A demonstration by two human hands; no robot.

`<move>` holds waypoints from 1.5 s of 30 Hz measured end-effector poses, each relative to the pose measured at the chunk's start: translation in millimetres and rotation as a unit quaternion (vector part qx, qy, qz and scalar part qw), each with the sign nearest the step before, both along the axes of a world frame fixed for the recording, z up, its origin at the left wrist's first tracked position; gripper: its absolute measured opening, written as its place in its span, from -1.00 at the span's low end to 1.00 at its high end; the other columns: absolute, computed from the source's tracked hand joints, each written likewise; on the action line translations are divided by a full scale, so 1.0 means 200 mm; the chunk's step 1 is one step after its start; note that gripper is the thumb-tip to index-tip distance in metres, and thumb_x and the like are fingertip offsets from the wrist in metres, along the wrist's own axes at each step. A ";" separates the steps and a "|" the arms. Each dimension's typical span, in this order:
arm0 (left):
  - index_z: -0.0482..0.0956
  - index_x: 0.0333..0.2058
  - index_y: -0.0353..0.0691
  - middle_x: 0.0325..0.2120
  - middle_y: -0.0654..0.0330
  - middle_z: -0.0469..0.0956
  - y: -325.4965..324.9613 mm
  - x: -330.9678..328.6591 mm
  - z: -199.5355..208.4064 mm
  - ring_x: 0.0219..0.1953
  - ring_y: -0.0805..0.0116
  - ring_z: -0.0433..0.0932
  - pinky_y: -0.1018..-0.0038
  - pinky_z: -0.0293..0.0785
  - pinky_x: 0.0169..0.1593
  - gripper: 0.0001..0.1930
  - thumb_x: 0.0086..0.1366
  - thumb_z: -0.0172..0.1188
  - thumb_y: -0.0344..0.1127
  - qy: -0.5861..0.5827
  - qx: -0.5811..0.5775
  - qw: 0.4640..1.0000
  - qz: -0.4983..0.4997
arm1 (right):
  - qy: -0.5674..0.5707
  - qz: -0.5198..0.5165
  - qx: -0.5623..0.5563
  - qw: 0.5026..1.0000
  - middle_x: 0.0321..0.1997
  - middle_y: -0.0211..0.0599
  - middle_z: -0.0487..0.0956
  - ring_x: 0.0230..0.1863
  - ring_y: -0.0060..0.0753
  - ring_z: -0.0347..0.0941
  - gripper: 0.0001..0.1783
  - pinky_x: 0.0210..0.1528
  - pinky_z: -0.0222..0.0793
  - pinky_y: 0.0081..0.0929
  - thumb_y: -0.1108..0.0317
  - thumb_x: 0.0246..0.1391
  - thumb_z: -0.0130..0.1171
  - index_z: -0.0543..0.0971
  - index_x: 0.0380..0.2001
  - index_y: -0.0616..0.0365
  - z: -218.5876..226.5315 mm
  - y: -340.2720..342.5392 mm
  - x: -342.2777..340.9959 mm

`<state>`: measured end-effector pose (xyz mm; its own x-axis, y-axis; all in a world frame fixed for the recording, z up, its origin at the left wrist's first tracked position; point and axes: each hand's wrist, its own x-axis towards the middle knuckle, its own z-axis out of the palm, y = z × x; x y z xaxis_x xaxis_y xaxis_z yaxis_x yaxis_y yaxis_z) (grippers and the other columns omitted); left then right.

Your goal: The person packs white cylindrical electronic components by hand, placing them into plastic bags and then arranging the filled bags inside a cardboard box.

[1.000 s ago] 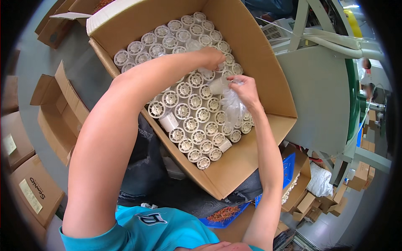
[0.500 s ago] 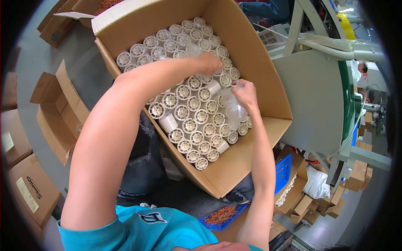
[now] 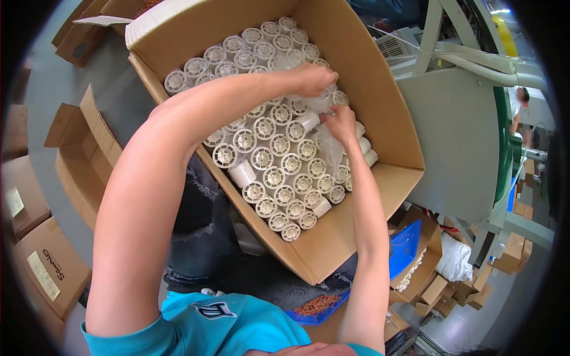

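A large cardboard box (image 3: 402,151) holds rows of white plastic cylinders (image 3: 284,165) with spoked round ends; a few lie on their sides. Over its far right part, my left hand (image 3: 314,80) is closed on a crumpled clear plastic bag (image 3: 328,148). Just nearer and to the right, my right hand (image 3: 341,123) pinches the same bag, which hangs down over the cylinders. My fingertips are partly hidden, and my left forearm covers some of the rows.
An open smaller carton (image 3: 83,154) stands on the floor at left, with closed cartons (image 3: 50,267) nearer. A grey machine panel (image 3: 457,142) rises to the right. Blue trays (image 3: 405,249), one with thin orange-red pieces (image 3: 317,305), lie near my right arm. A person is far right.
My left hand has moved right, closer to my right hand, which has shifted slightly up. The plastic bag is now bunched between them. More cylinders lying along the right wall have come into view.
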<state>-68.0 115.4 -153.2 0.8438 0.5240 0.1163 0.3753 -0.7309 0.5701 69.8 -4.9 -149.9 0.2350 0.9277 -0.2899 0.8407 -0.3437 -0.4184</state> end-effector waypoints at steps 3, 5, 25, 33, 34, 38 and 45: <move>0.39 -0.25 -0.25 -0.28 0.00 0.51 -0.02 0.00 0.00 -0.22 -0.02 0.49 0.19 0.41 -0.19 -0.73 -0.01 0.02 -0.52 -0.029 0.018 0.999 -0.016 | -0.023 0.005 0.027 0.999 -0.30 0.11 0.56 -0.19 0.02 0.51 -0.69 -0.14 0.36 -0.24 0.37 -0.21 0.25 0.59 -0.31 0.26 0.01 -0.01 0.01; 0.38 -0.24 -0.24 -0.29 0.01 0.52 0.00 0.00 0.00 -0.24 -0.03 0.50 0.18 0.41 -0.21 -0.72 -0.01 0.02 -0.52 -0.119 0.028 0.992 0.009 | -0.023 0.004 0.059 0.998 -0.30 0.11 0.56 -0.18 0.03 0.50 -0.71 -0.15 0.36 -0.25 0.38 -0.21 0.24 0.59 -0.33 0.26 0.03 -0.01 0.01; 0.51 -0.27 -0.23 -0.35 0.01 0.57 0.15 0.15 -0.01 -0.23 0.01 0.54 0.20 0.47 -0.16 -0.75 0.03 0.18 -0.32 0.104 0.010 0.995 -0.001 | -0.039 -0.075 0.036 0.996 -0.22 0.09 0.56 -0.09 -0.01 0.48 -0.59 -0.05 0.36 -0.27 0.26 -0.17 0.24 0.57 -0.22 0.25 0.06 0.16 0.22; 0.51 -0.22 -0.16 -0.32 0.02 0.56 0.12 0.16 -0.14 -0.22 0.05 0.55 0.17 0.48 -0.23 -0.70 0.06 0.19 -0.19 0.076 0.039 0.996 -0.020 | -0.032 -0.073 0.037 0.996 -0.36 0.10 0.56 -0.22 0.06 0.51 -0.74 -0.16 0.38 -0.19 0.34 -0.24 0.27 0.60 -0.41 0.25 -0.09 0.16 0.18; 0.49 -0.20 -0.12 -0.34 0.02 0.56 0.11 0.18 -0.14 -0.24 0.02 0.54 0.15 0.48 -0.24 -0.68 0.04 0.21 -0.21 0.099 0.046 0.994 -0.030 | -0.040 -0.081 0.042 0.995 -0.36 0.10 0.56 -0.22 0.06 0.51 -0.74 -0.16 0.38 -0.19 0.34 -0.24 0.27 0.60 -0.41 0.25 -0.07 0.14 0.20; 0.50 -0.20 -0.05 -0.38 0.01 0.55 0.12 0.19 -0.18 -0.27 0.00 0.54 0.14 0.48 -0.25 -0.69 0.01 0.21 -0.26 0.139 0.059 0.988 -0.030 | -0.031 -0.084 0.085 0.992 -0.32 0.15 0.54 -0.18 0.14 0.46 -0.78 -0.12 0.36 -0.13 0.40 -0.19 0.12 0.57 -0.39 0.24 0.02 0.10 0.14; 0.52 -0.30 -0.35 -0.20 -0.08 0.49 0.03 0.21 -0.18 -0.22 0.00 0.54 0.21 0.49 -0.20 -0.74 0.01 0.17 -0.36 0.098 0.137 0.986 -0.011 | -0.026 -0.138 0.322 0.936 -0.18 -0.02 0.54 -0.15 0.09 0.46 -0.63 -0.10 0.35 -0.17 0.54 -0.14 -0.01 0.50 -0.16 0.16 0.06 0.03 0.15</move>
<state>-26.8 122.4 -188.5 0.8745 0.4774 0.0849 0.4415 -0.8563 0.2681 99.1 1.8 -138.8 0.4903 0.8076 0.3278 0.7821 -0.2418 -0.5743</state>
